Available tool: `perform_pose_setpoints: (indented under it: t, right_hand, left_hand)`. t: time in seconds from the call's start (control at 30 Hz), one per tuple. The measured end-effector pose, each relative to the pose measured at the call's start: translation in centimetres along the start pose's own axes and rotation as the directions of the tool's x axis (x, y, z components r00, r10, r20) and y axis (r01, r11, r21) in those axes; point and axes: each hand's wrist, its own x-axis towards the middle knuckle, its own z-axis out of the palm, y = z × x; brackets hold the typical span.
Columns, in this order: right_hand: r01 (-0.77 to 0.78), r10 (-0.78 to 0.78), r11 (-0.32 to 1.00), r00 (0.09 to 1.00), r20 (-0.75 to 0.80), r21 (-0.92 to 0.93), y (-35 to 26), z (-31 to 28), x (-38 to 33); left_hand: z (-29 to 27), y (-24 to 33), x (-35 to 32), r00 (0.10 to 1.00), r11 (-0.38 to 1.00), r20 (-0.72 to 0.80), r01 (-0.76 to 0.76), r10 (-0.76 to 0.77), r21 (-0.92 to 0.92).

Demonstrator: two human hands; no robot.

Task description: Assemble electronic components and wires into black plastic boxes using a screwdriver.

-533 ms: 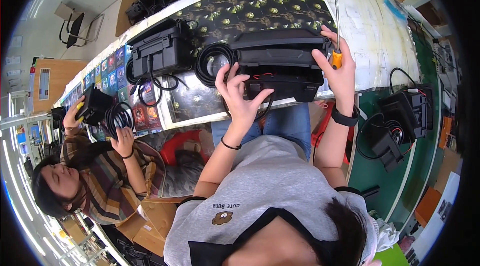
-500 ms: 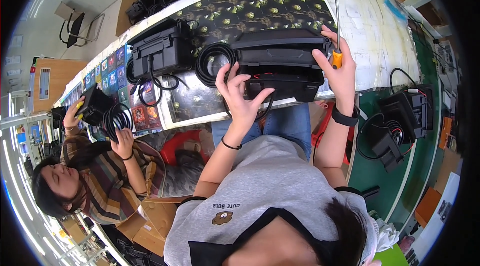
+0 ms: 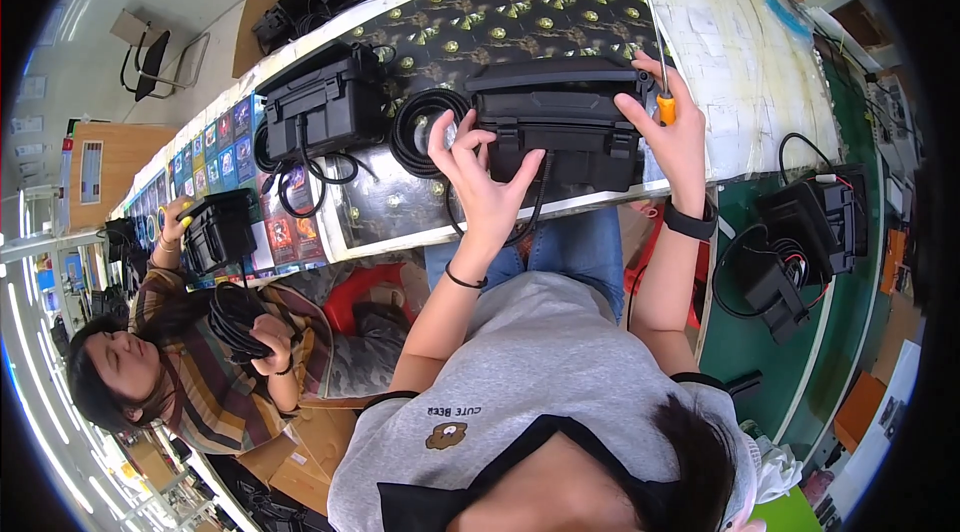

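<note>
Hands (image 3: 488, 190) at black case (image 3: 570, 135) | right: screwdriver (image 3: 666, 110) | cable coil (image 3: 399, 140) alongside

Two people (image 3: 540, 362), at least three black tabletop cases (image 3: 567, 154), one orange-handled screwdriver (image 3: 667, 109)

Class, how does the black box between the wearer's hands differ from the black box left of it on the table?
The middle box sits between the left hand and right hand; no hand is on the left box. In the picture, the middle box lies nearly level, while the left box slants. A round coil lies by the middle box's left end; a cable hangs down the left box's front. Both are black and lidded.
</note>
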Motion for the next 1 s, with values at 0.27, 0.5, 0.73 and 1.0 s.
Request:
perform_pose_setpoints:
  t: [0.27, 0.5, 0.73, 1.0]
  right_hand:
    - [0.007, -0.006, 0.999, 1.000, -0.017, 0.050, 1.2, 0.5, 0.1]
    - [-0.015, 0.015, 0.995, 1.000, 0.004, 0.097, 1.1, 0.6, 0.0]
    - [0.022, -0.021, 0.997, 1.000, -0.010, 0.077, 1.4, 0.6, -0.1]
    - [-0.126, 0.174, 0.969, 0.958, -0.226, 0.212, -0.1, 1.4, -2.1]
  left_hand:
    - [-0.5, -0.8, 0.0, 0.985, 0.961, 0.146, -0.126, 0.092, 0.245]
    - [0.1, -0.3, -0.4, 0.995, 0.993, 0.012, -0.100, 0.099, 0.056]
    - [-0.4, -0.2, 0.1, 0.985, 0.984, 0.064, -0.162, 0.157, 0.080]
    - [0.5, -0.5, 0.8, 0.987, 0.983, 0.015, -0.160, 0.160, 0.089]
